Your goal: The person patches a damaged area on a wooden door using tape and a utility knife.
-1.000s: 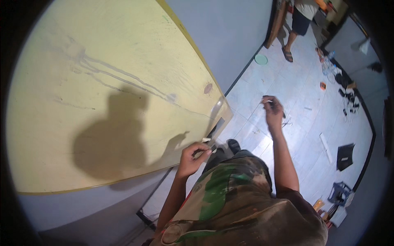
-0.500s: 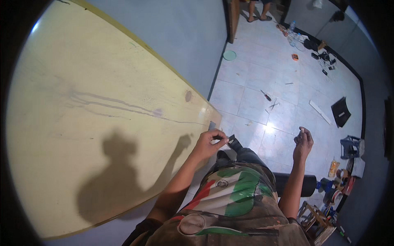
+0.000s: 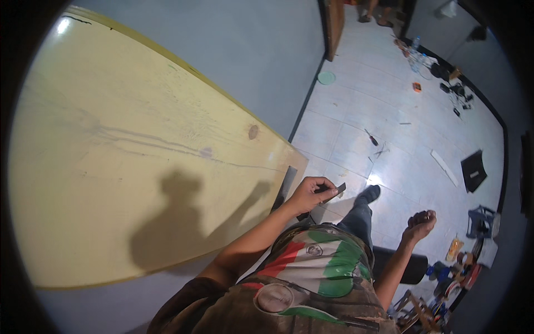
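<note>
My left hand [image 3: 312,196] is closed in a pinch on a dark flat strip [image 3: 341,189], whose end sticks out past the fingertips. The rest of that strip is covered by the hand. Just left of the hand, a dark strip [image 3: 288,181] runs along the right edge of a large yellow panel [image 3: 167,111] with grey streaks; I cannot tell whether the two join. Away to the right, my right hand [image 3: 421,225] is held over the floor with its fingers curled in. Whether it holds something small cannot be made out.
On the tiled floor lie a screwdriver [image 3: 371,137], scissors [image 3: 381,151], a white strip [image 3: 444,167] and a black panel [image 3: 474,171]. A blue stool [image 3: 481,221] and clutter stand at right. A black cylinder [image 3: 400,266] is beside me. Another person's feet [image 3: 375,21] show at the far end.
My view has shifted, and one foot now shows further forward. The left hand has moved right, with the dark strip now showing beyond its fingers. My right hand has lowered and its fingers have curled.
</note>
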The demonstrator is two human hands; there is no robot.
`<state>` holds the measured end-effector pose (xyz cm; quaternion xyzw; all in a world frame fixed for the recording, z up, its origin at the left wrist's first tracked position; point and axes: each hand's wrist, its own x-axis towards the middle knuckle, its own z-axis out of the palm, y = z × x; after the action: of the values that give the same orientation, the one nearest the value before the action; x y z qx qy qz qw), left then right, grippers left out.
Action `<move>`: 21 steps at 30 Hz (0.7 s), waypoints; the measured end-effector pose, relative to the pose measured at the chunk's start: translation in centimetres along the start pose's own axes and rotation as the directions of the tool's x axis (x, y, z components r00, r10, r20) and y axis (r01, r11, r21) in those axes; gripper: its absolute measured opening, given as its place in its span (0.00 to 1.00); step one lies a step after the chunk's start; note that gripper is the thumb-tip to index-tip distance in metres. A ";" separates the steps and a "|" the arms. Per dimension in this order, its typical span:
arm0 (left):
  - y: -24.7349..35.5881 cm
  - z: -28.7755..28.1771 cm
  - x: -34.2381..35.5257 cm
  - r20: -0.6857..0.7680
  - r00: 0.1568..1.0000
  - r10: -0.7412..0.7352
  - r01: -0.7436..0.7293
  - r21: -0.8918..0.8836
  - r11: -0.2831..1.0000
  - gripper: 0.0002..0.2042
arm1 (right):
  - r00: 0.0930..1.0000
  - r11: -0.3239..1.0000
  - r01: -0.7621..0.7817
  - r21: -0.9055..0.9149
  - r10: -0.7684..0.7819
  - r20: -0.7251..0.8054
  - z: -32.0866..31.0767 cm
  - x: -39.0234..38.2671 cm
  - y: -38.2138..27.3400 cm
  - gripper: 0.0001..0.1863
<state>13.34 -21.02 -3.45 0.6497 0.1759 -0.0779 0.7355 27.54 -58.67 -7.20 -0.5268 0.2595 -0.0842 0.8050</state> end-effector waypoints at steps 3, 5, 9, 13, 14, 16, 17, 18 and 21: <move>1.0 2.1 2.9 -0.118 0.993 0.014 -0.018 -0.032 0.999 0.08 | 0.992 0.979 0.051 -0.197 -0.073 -0.106 -0.2 6.9 1.1 0.21; 2.7 3.9 5.6 -0.233 0.972 -0.033 0.048 0.057 0.997 0.08 | 0.997 0.969 0.078 -0.233 -0.083 -0.010 -1.3 12.4 0.9 0.20; 3.6 9.0 11.3 -0.440 0.897 0.040 -0.054 -0.021 0.998 0.09 | 0.929 0.944 0.206 -0.260 -0.105 0.354 0.2 22.0 -2.9 0.12; 6.9 15.9 16.7 -0.490 0.871 0.039 -0.082 -0.066 0.994 0.09 | 0.761 0.882 0.355 -0.309 -0.081 0.644 1.6 35.0 -6.8 0.23; 7.8 17.3 18.0 -0.479 0.878 0.022 -0.064 -0.070 0.995 0.09 | 0.764 0.865 0.363 -0.348 -0.062 0.643 3.0 36.9 -8.7 0.23; 9.3 20.0 20.0 -0.448 0.894 -0.014 -0.029 -0.089 0.996 0.09 | 0.733 0.877 0.328 -0.350 -0.002 0.680 3.7 41.5 -11.5 0.23; 9.6 21.4 21.0 -0.456 0.889 -0.034 -0.035 -0.141 0.989 0.09 | 0.771 0.853 0.330 -0.403 0.003 0.637 4.3 42.8 -12.8 0.24; 9.8 22.3 21.8 -0.450 0.891 -0.062 -0.001 -0.139 0.990 0.09 | 0.793 0.845 0.305 -0.439 0.030 0.609 4.5 44.5 -13.5 0.24; 10.4 24.1 24.0 -0.420 0.895 -0.147 0.086 -0.162 0.983 0.10 | 0.858 0.787 0.272 -0.554 0.062 0.510 5.0 47.1 -15.4 0.23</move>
<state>42.95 -40.49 -0.23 0.5861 0.3776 0.0359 0.7160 72.29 -80.56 -7.38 -0.7744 0.0232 0.0972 0.6247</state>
